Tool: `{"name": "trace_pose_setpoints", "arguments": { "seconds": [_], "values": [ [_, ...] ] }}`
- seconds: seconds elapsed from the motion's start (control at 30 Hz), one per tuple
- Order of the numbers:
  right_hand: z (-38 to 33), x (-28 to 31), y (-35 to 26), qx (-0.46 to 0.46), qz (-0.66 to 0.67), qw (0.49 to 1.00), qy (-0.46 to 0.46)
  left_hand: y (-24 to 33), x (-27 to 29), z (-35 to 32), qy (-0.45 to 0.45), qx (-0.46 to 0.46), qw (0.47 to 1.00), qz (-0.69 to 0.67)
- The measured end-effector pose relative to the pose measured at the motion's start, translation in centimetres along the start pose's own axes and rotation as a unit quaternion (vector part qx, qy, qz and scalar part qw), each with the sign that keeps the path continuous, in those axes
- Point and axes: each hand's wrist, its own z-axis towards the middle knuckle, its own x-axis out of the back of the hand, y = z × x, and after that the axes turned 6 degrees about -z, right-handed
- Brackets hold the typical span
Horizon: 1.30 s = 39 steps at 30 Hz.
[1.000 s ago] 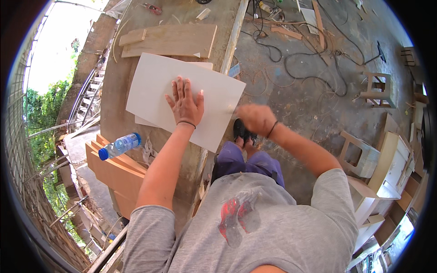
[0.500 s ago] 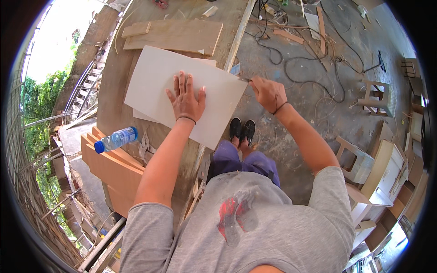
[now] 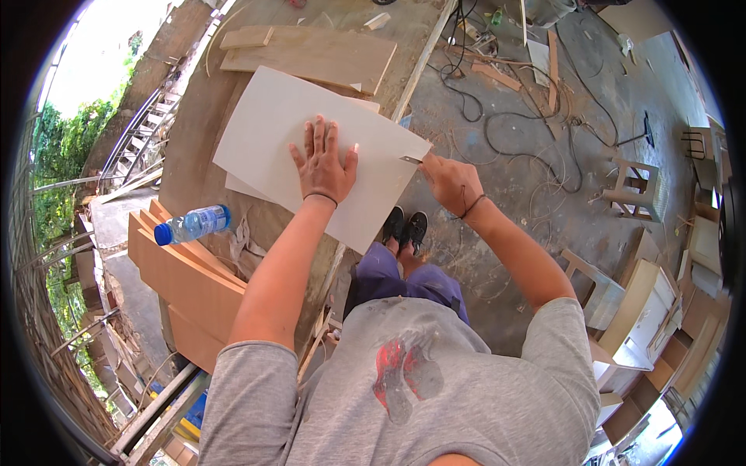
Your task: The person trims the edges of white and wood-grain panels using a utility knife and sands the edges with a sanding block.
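- left hand [image 3: 325, 172] flat on the white board [image 3: 260, 132], fingers spread apart;
- right hand [image 3: 453, 185] clamped on a metal blade [image 3: 410, 159], near the board's right corner;
- board lying on the table [image 3: 190, 155], bottle [image 3: 194, 224] to its lower left.

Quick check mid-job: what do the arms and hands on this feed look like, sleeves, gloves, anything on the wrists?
Both the left hand and right hand are ungloved. A thin dark band circles the left wrist and another the right wrist. The left sleeve and right sleeve are short, grey fabric, leaving the forearms bare.
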Motion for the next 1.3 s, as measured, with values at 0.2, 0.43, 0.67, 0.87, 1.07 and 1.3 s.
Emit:
{"name": "trace_pose_setpoints", "arguments": {
  "seconds": [0.2,0.43,0.67,0.87,1.07,1.3],
  "values": [
    [1.6,0.0,3.4,-0.111,-0.055,0.992,-0.03,0.3,0.2,0.5,-0.005,-0.002,1.0,-0.004],
    [-7.2,-4.5,-6.5,0.068,0.093,0.993,0.01,0.2,0.1,0.3,-0.007,0.011,1.0,0.001],
    [1.5,-1.9,5.2,-0.151,-0.067,0.985,0.051,0.5,-0.3,0.6,0.004,0.003,1.0,-0.008],
    [-3.8,-1.8,-2.6,0.062,0.054,0.996,-0.019,-0.2,0.1,-0.1,-0.006,0.021,1.0,-0.005],
    [3.2,2.0,3.5,-0.119,-0.141,0.976,-0.115,0.2,0.0,0.2,-0.004,0.011,1.0,-0.002],
    [-2.1,-1.4,-0.9,0.065,0.007,0.998,-0.019,0.2,0.2,0.2,0.004,0.013,1.0,-0.006]
  ]
}}
